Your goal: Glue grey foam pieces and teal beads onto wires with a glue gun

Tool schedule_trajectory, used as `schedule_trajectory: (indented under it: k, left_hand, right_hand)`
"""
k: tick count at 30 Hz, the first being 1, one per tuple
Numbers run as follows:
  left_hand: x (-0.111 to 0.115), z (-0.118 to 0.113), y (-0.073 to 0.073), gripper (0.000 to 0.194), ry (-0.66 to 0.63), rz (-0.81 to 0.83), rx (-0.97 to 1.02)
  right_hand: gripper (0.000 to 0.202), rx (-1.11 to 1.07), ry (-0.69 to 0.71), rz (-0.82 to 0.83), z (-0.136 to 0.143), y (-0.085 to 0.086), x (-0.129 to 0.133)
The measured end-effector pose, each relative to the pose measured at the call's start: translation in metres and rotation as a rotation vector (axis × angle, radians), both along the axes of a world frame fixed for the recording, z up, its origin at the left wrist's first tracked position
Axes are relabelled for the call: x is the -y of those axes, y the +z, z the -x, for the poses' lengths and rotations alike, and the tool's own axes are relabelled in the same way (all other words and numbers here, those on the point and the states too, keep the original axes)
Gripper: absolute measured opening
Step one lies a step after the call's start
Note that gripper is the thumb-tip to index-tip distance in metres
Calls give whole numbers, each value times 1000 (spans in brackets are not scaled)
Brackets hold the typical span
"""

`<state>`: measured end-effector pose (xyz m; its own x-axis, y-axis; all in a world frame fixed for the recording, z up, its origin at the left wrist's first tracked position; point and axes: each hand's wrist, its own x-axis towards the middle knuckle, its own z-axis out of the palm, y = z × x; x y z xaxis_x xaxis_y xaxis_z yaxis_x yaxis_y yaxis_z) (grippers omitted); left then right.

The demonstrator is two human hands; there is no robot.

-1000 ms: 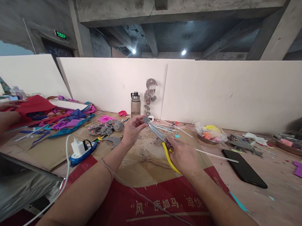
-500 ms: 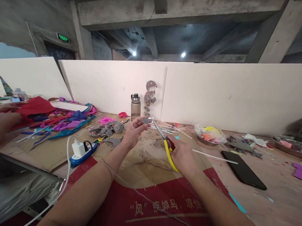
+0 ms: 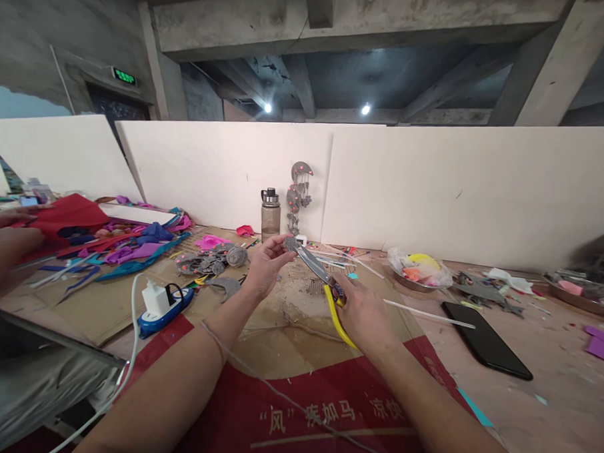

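Observation:
Between the thumb and fingers of my left hand (image 3: 266, 268) is a small grey felt piece (image 3: 291, 243). My right hand (image 3: 362, 309) is closed around yellow-handled scissors (image 3: 334, 315), their blades pointing up and left. The blade tips meet the edge of the felt piece; whether they are cutting it I cannot tell. A grey yarn strand (image 3: 275, 385) runs from near my left forearm across the red printed cardboard (image 3: 334, 401). Grey felt pieces and a yarn ball (image 3: 237, 255) lie left of my left hand.
A bottle (image 3: 270, 218) stands behind my left hand, beside a hanging grey felt ornament (image 3: 300, 190). A blue power strip (image 3: 163, 314) is at left, a phone (image 3: 487, 341) at right. Another person's hands hold red felt (image 3: 75, 220) at far left.
The scissors have moved slightly left, bringing their tips to the felt piece, and the blades look closer together. My left hand has tilted the piece a little.

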<state>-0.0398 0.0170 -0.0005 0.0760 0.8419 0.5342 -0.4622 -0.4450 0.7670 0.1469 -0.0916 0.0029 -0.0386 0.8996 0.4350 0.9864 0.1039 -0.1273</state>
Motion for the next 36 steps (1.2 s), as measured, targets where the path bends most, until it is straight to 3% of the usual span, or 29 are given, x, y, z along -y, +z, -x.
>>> schedule_trajectory:
  k: [5,14,21,28,36]
  left_hand:
    - [2,-1,1,42,-6,9,-6]
    - [2,1,3,36,-149,206,42]
    - [-8,4,-3,26,-89,403,56]
    - [-6,3,-2,35,-30,409,-16]
    - [-9,2,-5,33,-15,453,-21]
  right_hand:
    - [35,81,-14,-56,-4,-3,-2]
    - [42,232,-83,-54,-8,-2,-4]
    - [45,267,-86,-50,-9,-10,-9]
    - [49,292,-82,-60,-9,-10,-9]
    - [40,292,-72,-60,-7,-15,-10]
